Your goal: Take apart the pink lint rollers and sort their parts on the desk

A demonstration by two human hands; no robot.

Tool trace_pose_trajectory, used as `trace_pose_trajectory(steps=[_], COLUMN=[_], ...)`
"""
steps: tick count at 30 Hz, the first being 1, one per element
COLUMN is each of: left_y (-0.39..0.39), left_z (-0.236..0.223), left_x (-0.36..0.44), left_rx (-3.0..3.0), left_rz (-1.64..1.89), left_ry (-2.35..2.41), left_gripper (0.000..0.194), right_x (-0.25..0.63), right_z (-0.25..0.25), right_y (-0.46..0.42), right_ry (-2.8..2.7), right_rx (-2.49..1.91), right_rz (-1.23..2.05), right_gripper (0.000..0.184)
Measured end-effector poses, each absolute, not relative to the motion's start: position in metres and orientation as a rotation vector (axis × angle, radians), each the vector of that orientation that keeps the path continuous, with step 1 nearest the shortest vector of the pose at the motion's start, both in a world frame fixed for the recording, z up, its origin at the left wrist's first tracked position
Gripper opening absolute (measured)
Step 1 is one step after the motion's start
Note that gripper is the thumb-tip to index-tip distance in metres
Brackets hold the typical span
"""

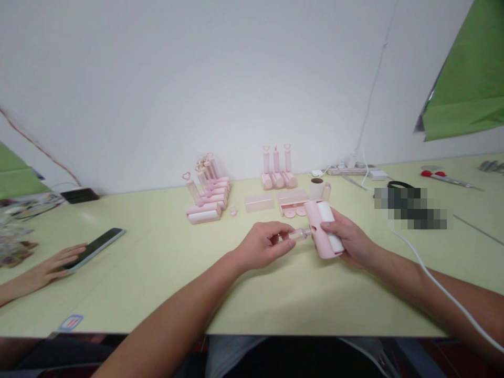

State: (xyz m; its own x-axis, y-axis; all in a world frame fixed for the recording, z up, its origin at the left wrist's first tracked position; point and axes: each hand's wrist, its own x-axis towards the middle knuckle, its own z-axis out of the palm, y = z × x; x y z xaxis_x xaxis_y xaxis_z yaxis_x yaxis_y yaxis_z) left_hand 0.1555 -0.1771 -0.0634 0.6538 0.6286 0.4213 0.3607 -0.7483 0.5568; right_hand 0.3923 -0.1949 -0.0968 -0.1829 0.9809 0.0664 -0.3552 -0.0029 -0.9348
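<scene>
In my right hand (pixel 352 239) is a pink lint roller head (pixel 318 236) with a white roll (pixel 331 226) along its side. My left hand (pixel 264 242) pinches a clear, pale pink handle (pixel 298 234) between thumb and fingers. The handle's tip is at the small dark hole in the pink casing; whether it has entered cannot be made out. Just beyond my hands lie a pink tray (pixel 287 208) with round pieces in it, a pale pink rectangular piece (pixel 259 202) and a small pink part (pixel 233 211).
Several lint rollers (pixel 203 212) with upright heart-topped handles stand at the left, with three more rollers (pixel 277 180) by the wall. A cardboard-cored white roll (pixel 316 189), scissors (pixel 444 177) and a power strip (pixel 352 170) are rightward. Another person's hand (pixel 63 262) touches a phone (pixel 96 247).
</scene>
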Motion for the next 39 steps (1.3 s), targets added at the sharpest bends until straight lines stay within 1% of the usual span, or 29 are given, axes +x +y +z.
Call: trace_pose_trajectory(steps=[6, 21, 39], left_y=[-0.175, -0.173, -0.175], left_z=[-0.066, -0.068, -0.065], left_x=[0.156, 0.158, 0.157], left_rx=[2.530, 2.668, 2.753], left_rz=[0.915, 0.859, 0.788], left_ry=[0.792, 0.893, 0.817], left_gripper=[0.029, 0.027, 0.027], right_x=[0.391, 0.386, 0.381], right_z=[-0.097, -0.102, -0.105], right_y=[-0.195, -0.194, -0.201], right_ry=[-1.180, -1.309, -1.405], right_rx=[-0.843, -0.923, -1.051], right_rz=[1.399, 1.204, 1.053], right_gripper=[0.054, 0.060, 0.054])
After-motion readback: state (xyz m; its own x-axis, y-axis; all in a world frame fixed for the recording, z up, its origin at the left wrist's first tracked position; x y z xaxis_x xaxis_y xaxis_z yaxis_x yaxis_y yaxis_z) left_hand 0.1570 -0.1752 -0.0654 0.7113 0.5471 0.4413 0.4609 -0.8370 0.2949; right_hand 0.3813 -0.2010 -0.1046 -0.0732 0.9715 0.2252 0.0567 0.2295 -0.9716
